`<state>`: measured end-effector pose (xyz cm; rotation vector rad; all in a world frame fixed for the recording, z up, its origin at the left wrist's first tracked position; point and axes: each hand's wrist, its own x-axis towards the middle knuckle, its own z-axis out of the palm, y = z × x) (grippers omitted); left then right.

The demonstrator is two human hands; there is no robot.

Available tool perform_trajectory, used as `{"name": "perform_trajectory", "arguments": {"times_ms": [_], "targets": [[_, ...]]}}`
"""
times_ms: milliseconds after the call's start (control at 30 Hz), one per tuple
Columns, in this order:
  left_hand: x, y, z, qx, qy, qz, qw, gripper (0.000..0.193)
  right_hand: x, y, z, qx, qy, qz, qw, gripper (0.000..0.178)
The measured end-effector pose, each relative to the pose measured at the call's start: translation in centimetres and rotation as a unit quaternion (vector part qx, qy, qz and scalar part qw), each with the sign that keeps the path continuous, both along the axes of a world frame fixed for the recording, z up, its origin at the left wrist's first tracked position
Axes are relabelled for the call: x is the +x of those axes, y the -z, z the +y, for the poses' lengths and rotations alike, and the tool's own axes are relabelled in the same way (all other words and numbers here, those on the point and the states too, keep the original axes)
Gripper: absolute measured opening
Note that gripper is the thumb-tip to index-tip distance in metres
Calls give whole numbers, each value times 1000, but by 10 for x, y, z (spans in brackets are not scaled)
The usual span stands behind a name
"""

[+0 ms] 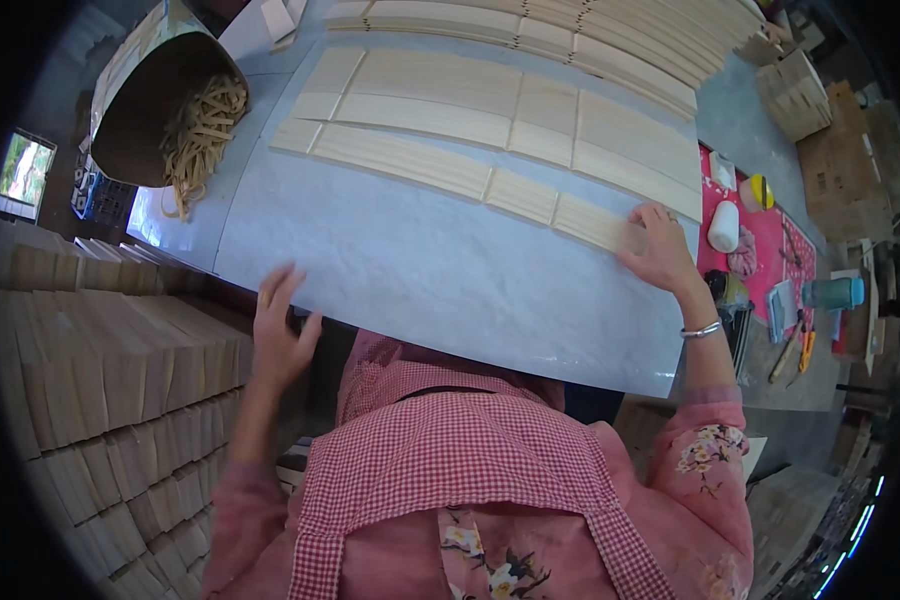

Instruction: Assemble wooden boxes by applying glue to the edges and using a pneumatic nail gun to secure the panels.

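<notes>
A long, pale wooden board (450, 180) with scored cross lines lies slantwise on a grey-white marbled tabletop (420, 270). At its right end is my right hand (660, 250), fingers on the far edge and thumb on the near edge; the grip is slightly blurred. My left hand (282, 325) hovers by the table's front left edge, holding nothing, fingers apart. Beyond the slanted board lie wider, matching pale panels (430, 90), set edge to edge. A narrow wedge-shaped gap separates them from the board toward the left.
More grooved boards (610, 40) are piled at the back. A tipped container (120, 120) spills tan strips (205, 130) at the left. Stacked wooden pieces (120, 370) rise beside the table. On the right, a red cloth (710, 215) bears a white bottle (723, 227) and tape; cardboard boxes (845, 160) stand beyond.
</notes>
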<state>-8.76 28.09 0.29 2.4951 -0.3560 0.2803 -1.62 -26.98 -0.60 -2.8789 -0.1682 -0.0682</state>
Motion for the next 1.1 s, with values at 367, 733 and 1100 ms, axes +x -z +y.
{"name": "perform_trajectory", "arguments": {"times_ms": [367,733,1100], "targets": [[236,-29,24,417,42,166,893,31,-11,-67,-10,-37,14,15,999,21],[158,-19,-37,272,140,139,942,22,-16,-41,54,-16,112,-38,993,13],[135,-3,-51,9,107,177,978,33,-48,-39,181,176,-127,-10,976,19]]}}
